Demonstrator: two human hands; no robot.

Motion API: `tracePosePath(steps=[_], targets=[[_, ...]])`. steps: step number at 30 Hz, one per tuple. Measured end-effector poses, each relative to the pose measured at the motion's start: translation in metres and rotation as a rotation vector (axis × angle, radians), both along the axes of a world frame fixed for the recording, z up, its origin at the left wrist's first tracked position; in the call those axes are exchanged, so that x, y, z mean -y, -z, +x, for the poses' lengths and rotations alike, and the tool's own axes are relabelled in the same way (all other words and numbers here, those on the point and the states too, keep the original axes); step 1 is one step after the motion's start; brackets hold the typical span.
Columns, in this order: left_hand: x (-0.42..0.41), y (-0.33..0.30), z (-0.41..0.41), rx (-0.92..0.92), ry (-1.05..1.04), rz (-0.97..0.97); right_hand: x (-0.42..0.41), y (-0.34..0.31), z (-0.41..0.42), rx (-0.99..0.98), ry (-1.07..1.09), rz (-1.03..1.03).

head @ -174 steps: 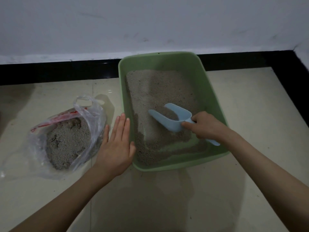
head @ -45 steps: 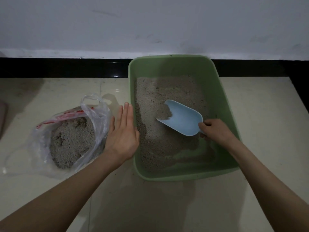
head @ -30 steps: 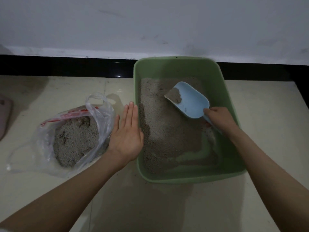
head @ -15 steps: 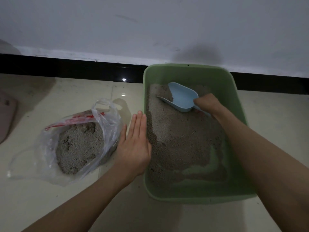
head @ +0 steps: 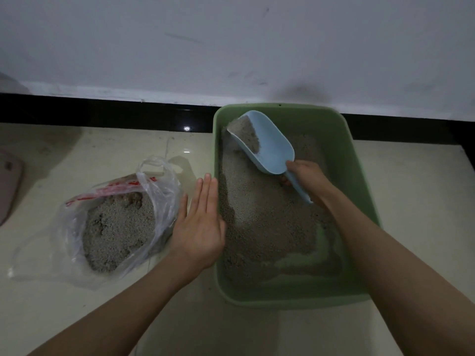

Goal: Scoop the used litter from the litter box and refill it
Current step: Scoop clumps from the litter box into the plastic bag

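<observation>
A green litter box [head: 359, 181] stands on the tiled floor against the wall, with grey litter [head: 267, 217] spread over most of its bottom and bare green showing near the front. My right hand [head: 309, 179] grips the handle of a light blue scoop [head: 270, 147], which is raised at the box's far left corner with some litter in its front end. With its fingers straight, my left hand [head: 199, 224] rests flat against the outside of the box's left wall. A clear plastic bag [head: 115, 222] holding grey litter lies open on the floor to the left.
A black skirting strip [head: 102, 109] runs along the white wall behind the box. A pinkish object [head: 9, 186] shows at the far left edge. Pale floor tiles [head: 424, 201] extend to the right of the box and in front of it.
My right hand pushed the scoop from the middle of the box to its far left corner and lifted it with litter inside. My left hand stayed on the box's side.
</observation>
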State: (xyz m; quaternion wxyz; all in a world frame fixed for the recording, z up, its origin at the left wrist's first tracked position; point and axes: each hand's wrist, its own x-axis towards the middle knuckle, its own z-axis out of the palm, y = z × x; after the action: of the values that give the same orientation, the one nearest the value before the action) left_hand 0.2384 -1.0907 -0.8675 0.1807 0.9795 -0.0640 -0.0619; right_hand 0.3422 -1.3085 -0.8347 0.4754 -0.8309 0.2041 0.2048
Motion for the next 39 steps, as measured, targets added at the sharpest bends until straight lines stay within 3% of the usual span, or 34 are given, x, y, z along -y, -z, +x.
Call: tracePosePath(steps=[12,19,24,29,36,39], targets=[[-0.001,-0.013,0.006,-0.075,0.066,0.114,0.024,-0.019,-0.077,0.082,0.183,-0.054],[-0.035,-0.011,-0.017,0.052,0.251,0.096,0.006,-0.04,-0.118,0.154,0.171,-0.016],[-0.088,-0.007,-0.062,0.138,0.121,0.043,-0.033,-0.067,-0.126,0.259,-0.021,0.011],[-0.148,0.008,-0.091,0.124,-0.017,0.159,-0.085,-0.085,-0.119,0.179,-0.28,-0.002],[-0.18,0.025,-0.1,0.089,0.036,0.249,-0.17,-0.104,-0.097,0.064,-0.839,-0.457],[-0.177,0.024,-0.098,0.117,0.007,0.245,-0.198,-0.109,-0.098,0.11,-0.978,-0.672]])
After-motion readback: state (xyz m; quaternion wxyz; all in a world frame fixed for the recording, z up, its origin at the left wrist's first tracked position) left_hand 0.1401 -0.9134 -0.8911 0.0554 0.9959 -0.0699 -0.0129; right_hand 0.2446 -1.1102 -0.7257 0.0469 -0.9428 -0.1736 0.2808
